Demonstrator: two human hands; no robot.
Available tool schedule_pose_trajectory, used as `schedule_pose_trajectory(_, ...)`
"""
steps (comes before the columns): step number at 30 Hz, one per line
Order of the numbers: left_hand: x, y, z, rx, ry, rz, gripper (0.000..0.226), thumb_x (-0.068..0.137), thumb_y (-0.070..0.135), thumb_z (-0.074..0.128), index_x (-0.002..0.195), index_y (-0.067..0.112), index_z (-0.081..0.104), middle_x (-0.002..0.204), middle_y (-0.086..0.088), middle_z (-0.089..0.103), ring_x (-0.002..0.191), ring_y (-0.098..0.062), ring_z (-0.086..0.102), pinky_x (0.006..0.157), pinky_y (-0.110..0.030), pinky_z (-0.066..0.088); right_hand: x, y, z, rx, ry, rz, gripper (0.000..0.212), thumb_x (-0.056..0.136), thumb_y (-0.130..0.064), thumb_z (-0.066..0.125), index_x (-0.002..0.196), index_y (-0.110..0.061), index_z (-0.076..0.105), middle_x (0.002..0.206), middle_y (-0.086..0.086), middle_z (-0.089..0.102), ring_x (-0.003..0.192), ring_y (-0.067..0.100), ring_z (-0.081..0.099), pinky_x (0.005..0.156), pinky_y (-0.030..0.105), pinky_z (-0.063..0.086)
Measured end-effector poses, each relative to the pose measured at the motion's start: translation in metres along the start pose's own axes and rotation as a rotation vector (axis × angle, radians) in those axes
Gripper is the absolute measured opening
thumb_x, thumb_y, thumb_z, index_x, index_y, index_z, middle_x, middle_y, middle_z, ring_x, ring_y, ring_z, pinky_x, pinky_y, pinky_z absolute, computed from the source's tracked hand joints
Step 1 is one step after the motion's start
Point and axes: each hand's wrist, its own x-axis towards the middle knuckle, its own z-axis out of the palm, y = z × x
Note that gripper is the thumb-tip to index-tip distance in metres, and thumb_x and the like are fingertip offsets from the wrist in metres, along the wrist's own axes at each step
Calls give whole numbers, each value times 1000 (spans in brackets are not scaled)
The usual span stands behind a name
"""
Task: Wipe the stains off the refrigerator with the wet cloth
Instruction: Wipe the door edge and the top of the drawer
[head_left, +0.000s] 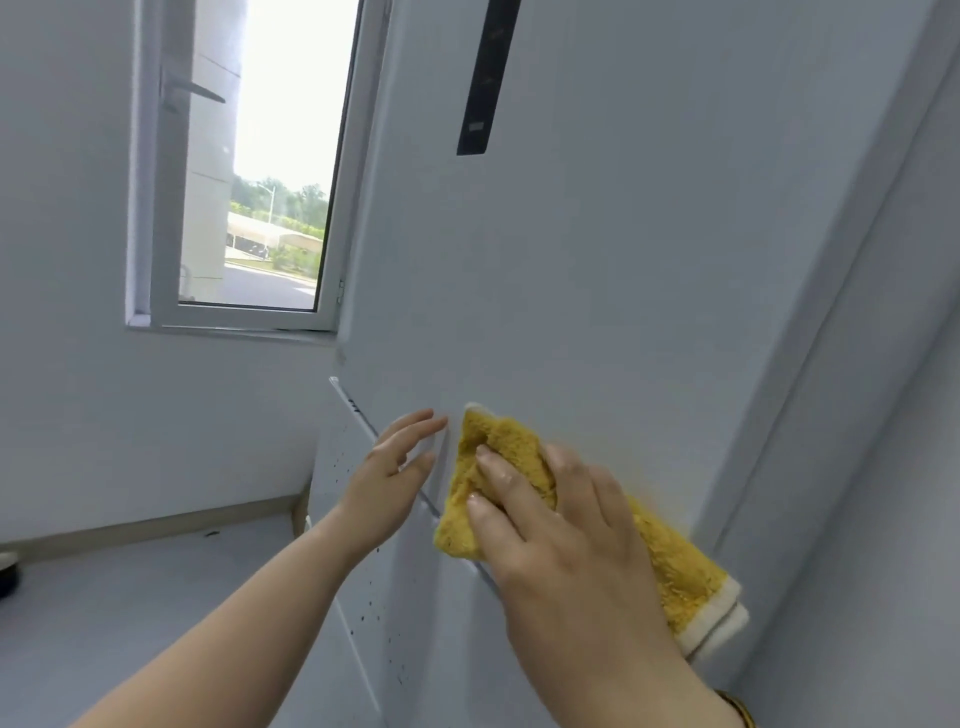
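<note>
Counted here: one refrigerator (597, 286), one yellow cloth (498, 467), two hands (left hand (387, 475), right hand (566, 530)), one window (249, 171).

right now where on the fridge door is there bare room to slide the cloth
Free: the wide door face between the black panel and the yellow cloth. Crowded: the lower seam, where the left hand and right hand sit by dark specks.

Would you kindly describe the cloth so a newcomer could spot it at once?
Start at the tall pale refrigerator right of the window. Low on its door, under the right hand, lies the cloth: fluffy, mustard yellow, with a white edge.
</note>
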Motion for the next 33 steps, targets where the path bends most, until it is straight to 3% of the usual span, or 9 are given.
schedule_pose_trajectory(5, 34, -50, -40, -53, -96, -77, 38, 92, 1, 44, 107, 34, 51, 127, 9, 40, 130, -21, 38, 110, -43, 30, 29, -31, 30, 28, 123, 146, 40, 69, -11, 39, 88, -15, 74, 110, 3, 69, 97, 30, 41, 80, 38, 30)
schedule_pose_trajectory(8, 52, -86, -79, -4, -185, -108, 38, 93, 2, 43, 122, 25, 50, 129, 9, 38, 132, -13, 32, 112, -35, 26, 51, -59, 77, -25, 142, 211, 36, 69, -4, 47, 93, -11, 72, 113, 7, 67, 99, 31, 41, 81, 40, 32)
schedule_pose_trajectory(11, 74, -126, -124, 31, -226, -198, 38, 94, 5, 41, 130, 16, 46, 139, 4, 37, 134, -13, 29, 110, -28, 23, 62, -79, 137, -96, 26, 271, 43, 54, 7, 75, 93, -10, 72, 111, 8, 67, 97, 31, 40, 78, 41, 48)
schedule_pose_trajectory(14, 92, -158, -148, 3, -232, -326, 43, 94, 8, 41, 136, 19, 39, 145, -3, 33, 135, -16, 28, 111, -33, 24, 57, -90, 169, -130, -124, 319, 61, 39, 7, 86, 95, -10, 72, 111, 9, 68, 97, 30, 41, 70, 46, 52)
schedule_pose_trajectory(17, 121, -185, -157, -47, -234, -425, 51, 94, 9, 43, 142, 19, 27, 147, -6, 30, 136, -19, 28, 111, -39, 27, 50, -99, 190, -143, -108, 355, 65, 48, 9, 80, 105, -14, 60, 113, 9, 67, 96, 30, 41, 69, 44, 51)
schedule_pose_trajectory(21, 153, -201, -144, -67, -254, -491, 56, 95, 14, 42, 145, 20, 17, 151, -3, 23, 139, -19, 22, 111, -39, 23, 47, -100, 194, -183, -42, 399, 38, 74, -5, 42, 110, -14, 50, 115, 7, 65, 96, 29, 43, 72, 40, 50)
schedule_pose_trajectory(25, 177, -208, -132, -98, -207, -513, 57, 96, 17, 41, 146, 15, 14, 153, -4, 17, 138, -21, 22, 112, -38, 20, 49, -100, 192, -163, -63, 449, 38, 77, -8, 39, 113, -14, 49, 119, 7, 62, 100, 29, 43, 84, 36, 37)
schedule_pose_trajectory(28, 192, -213, -135, -85, -185, -500, 57, 96, 19, 40, 146, 13, 12, 154, -3, 11, 140, -22, 17, 112, -38, 17, 49, -100, 189, -158, -58, 466, 40, 76, -8, 39, 114, -14, 49, 121, 5, 60, 101, 28, 42, 86, 36, 37)
schedule_pose_trajectory(33, 217, -220, -146, -272, -242, -649, 49, 96, 34, 40, 138, 9, 35, 141, -4, 39, 131, -23, 35, 111, -37, 23, 53, -103, 185, -147, -92, 509, 43, 74, -8, 36, 115, -16, 49, 128, -6, 52, 102, 27, 41, 87, 33, 36)
